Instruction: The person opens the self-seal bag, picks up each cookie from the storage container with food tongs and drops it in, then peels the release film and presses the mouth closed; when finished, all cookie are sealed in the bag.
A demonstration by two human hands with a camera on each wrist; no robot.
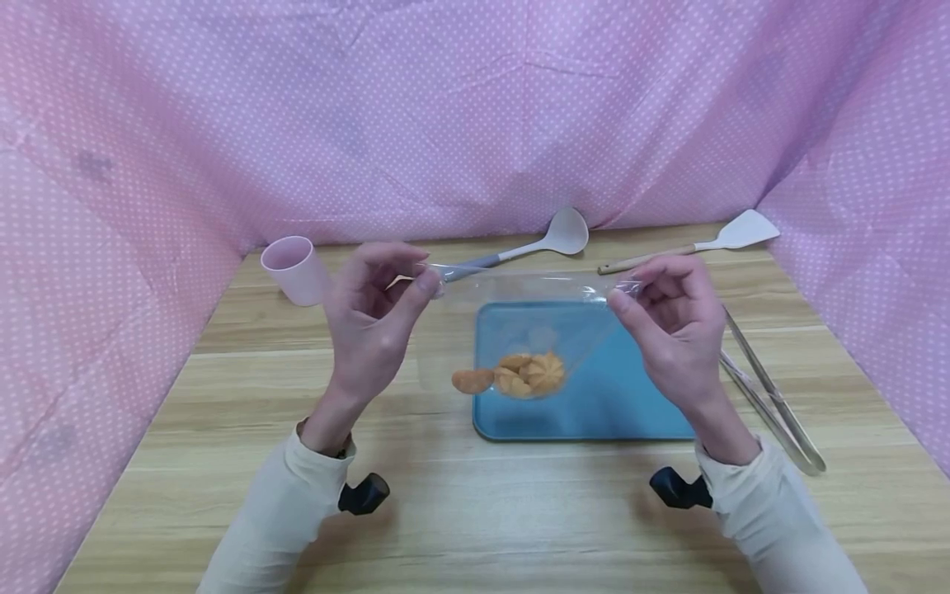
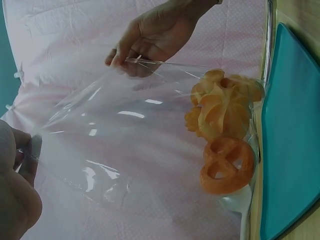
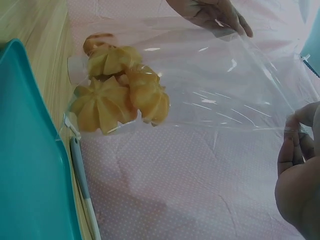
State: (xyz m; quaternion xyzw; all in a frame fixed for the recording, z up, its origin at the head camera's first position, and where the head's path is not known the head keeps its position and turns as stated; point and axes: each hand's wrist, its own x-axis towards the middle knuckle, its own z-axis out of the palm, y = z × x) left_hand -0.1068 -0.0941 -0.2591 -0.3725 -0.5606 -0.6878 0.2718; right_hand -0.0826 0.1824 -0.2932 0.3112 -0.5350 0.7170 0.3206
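A clear plastic bag (image 1: 519, 289) hangs upright in the air between my two hands. My left hand (image 1: 378, 326) pinches one upper corner between thumb and fingers, and my right hand (image 1: 679, 334) pinches the opposite corner. At the bottom of the bag lie several golden flower-shaped cookies (image 1: 545, 374) and a browner pretzel-shaped cookie (image 2: 227, 165). The bag's top edge is stretched nearly straight; whether its mouth is parted I cannot tell. Below and behind the bag, a blue tray (image 1: 616, 404) rests on the table, partly covered by the right hand and wrist.
On the wooden table (image 1: 223, 462), a pink cup (image 1: 295, 272) stands at the back left. A ladle (image 1: 566, 233) and a white spatula (image 1: 742, 231) lie along the back. Metal tongs (image 1: 772, 404) lie right of the tray. Pink dotted cloth (image 1: 475, 124) encloses the table's back and sides.
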